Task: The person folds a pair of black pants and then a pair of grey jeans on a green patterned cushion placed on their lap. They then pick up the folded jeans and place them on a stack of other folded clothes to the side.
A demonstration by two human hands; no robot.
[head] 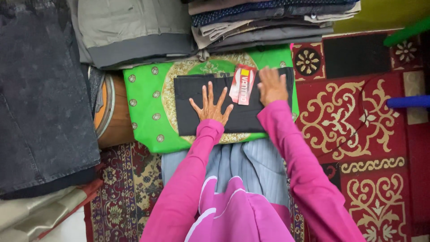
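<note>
A folded black garment [244, 117] lies on a bright green cloth with gold ornament [145, 116]. A red and white paper tag [242, 84] rests on the garment's upper edge. My left hand [210, 105] lies flat on the garment's left half, fingers spread. My right hand [271, 85] presses flat on its right half, just beside the tag. Both arms wear pink sleeves.
A stack of folded grey and dark trousers [268, 22] sits beyond the green cloth, with grey garments [134, 31] to its left. Dark denim [40, 98] lies at far left beside a round wooden object [114, 116]. Red patterned carpet [358, 130] spreads to the right.
</note>
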